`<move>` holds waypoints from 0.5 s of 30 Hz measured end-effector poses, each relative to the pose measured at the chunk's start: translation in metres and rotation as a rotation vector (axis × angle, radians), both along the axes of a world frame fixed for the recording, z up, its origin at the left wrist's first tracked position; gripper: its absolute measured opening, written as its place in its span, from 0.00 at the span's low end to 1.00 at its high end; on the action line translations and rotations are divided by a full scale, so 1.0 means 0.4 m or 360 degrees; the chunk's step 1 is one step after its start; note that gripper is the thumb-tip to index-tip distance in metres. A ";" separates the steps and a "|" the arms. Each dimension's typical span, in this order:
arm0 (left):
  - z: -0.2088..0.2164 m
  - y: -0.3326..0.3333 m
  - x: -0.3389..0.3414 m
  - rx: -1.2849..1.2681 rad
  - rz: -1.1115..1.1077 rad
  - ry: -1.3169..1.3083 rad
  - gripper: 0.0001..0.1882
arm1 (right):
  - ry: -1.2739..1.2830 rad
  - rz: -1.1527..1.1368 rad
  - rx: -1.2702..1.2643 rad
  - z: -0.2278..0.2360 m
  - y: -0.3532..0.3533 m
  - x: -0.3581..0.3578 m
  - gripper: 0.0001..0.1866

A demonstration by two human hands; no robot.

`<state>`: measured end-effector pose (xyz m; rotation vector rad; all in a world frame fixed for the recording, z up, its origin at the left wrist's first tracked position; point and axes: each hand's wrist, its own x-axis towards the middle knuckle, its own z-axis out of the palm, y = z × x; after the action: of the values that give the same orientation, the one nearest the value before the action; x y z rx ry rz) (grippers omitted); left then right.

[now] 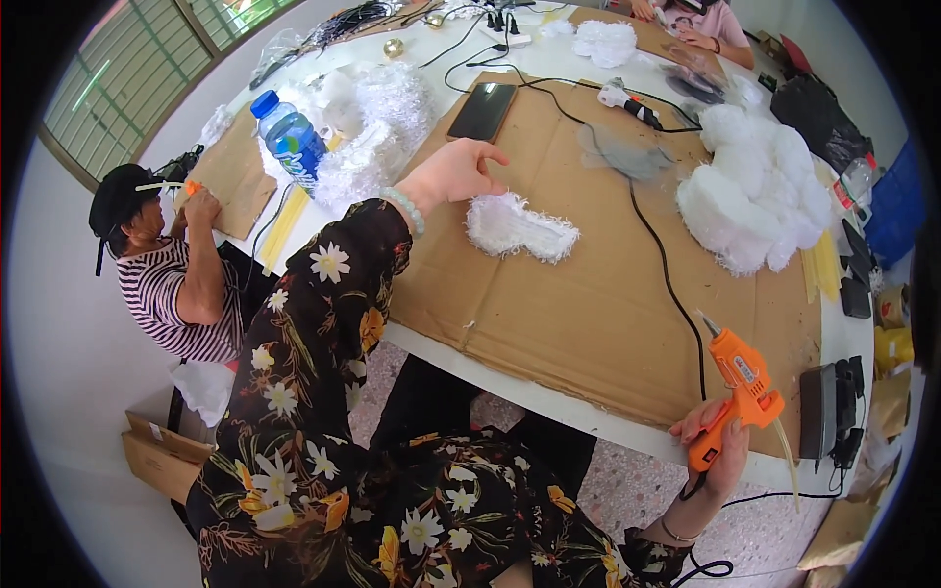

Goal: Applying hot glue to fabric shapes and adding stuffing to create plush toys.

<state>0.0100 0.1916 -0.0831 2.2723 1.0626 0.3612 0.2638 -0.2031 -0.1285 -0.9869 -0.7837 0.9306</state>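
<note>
My right hand (723, 453) is wrapped around the handle of an orange hot glue gun (742, 377) over the right front of the table. Its nozzle points up and left, and a pale glue stick hangs from its back end. On the cardboard sheet (588, 323) in front of me lies a small, fuzzy white fabric piece (520, 230), roughly boot-shaped. My left hand (459, 171) is just above its upper left end, index finger stretched out and apart from the lower fingers. No object shows in it; whether its lower fingertips touch the fuzz is hard to tell.
A black phone (482, 112) and a second glue gun (629, 103) lie farther back. White stuffed fluff (760, 191) sits right; a blue-capped bottle (289, 139) stands left. Black cables cross the cardboard. One person (172, 265) works at left, another (701, 29) at far right.
</note>
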 end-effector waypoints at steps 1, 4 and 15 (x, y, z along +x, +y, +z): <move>0.001 -0.009 -0.003 0.0000 -0.0001 0.0002 0.23 | -0.0002 -0.0001 0.0004 0.000 0.002 -0.001 0.20; 0.004 -0.031 -0.013 0.0306 -0.0112 0.0283 0.23 | 0.0013 -0.0010 0.0012 0.002 0.006 -0.004 0.20; 0.049 -0.009 0.012 0.0048 0.0090 -0.0200 0.12 | -0.0005 -0.0050 0.0028 0.005 0.001 -0.004 0.20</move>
<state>0.0147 0.1879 -0.0637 2.2174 1.0653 0.5391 0.2622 -0.2027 -0.1264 -0.9830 -0.7759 0.8936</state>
